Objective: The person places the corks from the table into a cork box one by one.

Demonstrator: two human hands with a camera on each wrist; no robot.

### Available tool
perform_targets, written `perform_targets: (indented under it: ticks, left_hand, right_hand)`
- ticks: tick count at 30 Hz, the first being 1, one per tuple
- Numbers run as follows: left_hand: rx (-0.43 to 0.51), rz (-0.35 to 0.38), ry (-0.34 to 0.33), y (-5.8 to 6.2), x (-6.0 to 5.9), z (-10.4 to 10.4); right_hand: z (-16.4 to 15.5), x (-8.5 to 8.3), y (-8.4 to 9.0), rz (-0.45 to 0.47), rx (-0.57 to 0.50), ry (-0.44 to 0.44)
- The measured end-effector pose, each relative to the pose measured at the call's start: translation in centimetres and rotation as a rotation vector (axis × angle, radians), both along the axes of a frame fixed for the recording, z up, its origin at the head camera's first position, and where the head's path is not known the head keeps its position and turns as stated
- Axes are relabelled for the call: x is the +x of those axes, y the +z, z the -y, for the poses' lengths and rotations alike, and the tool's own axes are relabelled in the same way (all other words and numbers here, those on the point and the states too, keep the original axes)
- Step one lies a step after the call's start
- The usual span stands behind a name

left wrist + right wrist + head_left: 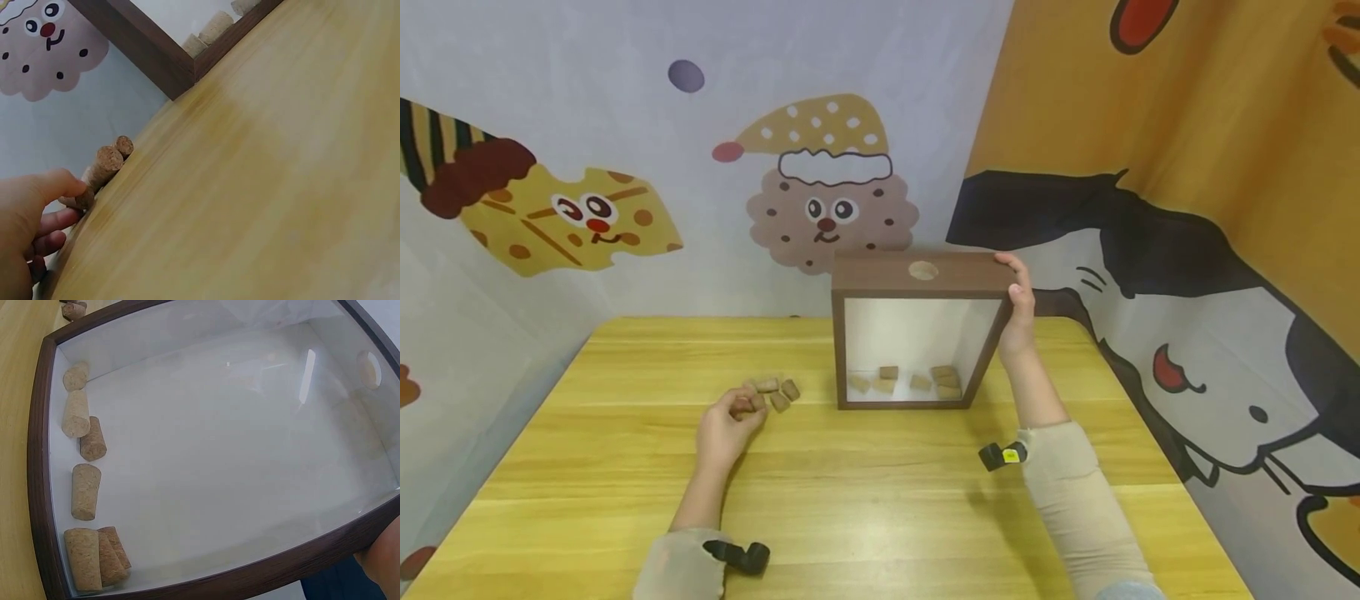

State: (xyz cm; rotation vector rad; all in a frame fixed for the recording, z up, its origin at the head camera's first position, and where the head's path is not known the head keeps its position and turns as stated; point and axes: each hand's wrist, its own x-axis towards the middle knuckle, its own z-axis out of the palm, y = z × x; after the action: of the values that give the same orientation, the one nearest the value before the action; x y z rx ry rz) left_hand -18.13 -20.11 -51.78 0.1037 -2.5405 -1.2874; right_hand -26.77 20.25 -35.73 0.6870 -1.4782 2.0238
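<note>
Head view: the wooden shadow box [917, 333] stands upright on the counter [850, 500], glass front toward the person, with its round slot [922, 270] in the top edge. The right hand [1018, 308] grips the box's upper right corner, thumb on the front edge and fingers wrapped over the top; the fingertips behind the frame are hidden. The left hand [726, 421] rests on the counter well left of the box, fingers curled around a cork [745, 406] (mostly covered by the fingers). Loose corks [778, 392] lie just beside that hand. More corks [917, 381] lie along the box floor.

Left wrist view: the left hand [28, 219] pinches one cork [78, 199] between thumb and fingers; its long axis cannot be judged. Two further corks [112, 156] lie in line toward the box corner [178, 69], which is cut off by the frame edge.

Right wrist view: only a sliver of the right hand [384, 562] shows at the lower right. Six corks [84, 487] lie inside on their sides; glare blurs the slot [369, 369].
</note>
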Motion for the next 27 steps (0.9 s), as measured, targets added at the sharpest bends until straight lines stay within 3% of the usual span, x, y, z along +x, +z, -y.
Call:
perform_targets:
  ticks: [6, 14, 27]
  left_hand:
    - [0.072, -0.082, -0.037, 0.4, 0.2, -0.2]
    - [0.137, -0.178, -0.073, 2.1, 0.6, -1.0]
    - [0.273, -0.185, -0.147, 8.0, 2.0, -3.8]
  right_hand:
    - [0.1, 0.2, 0.1, 0.002, 0.001, 0.005]
    - [0.1, 0.2, 0.2, -0.005, 0.002, 0.007]
    - [-0.2, -0.1, 0.0, 0.002, 0.029, -0.024]
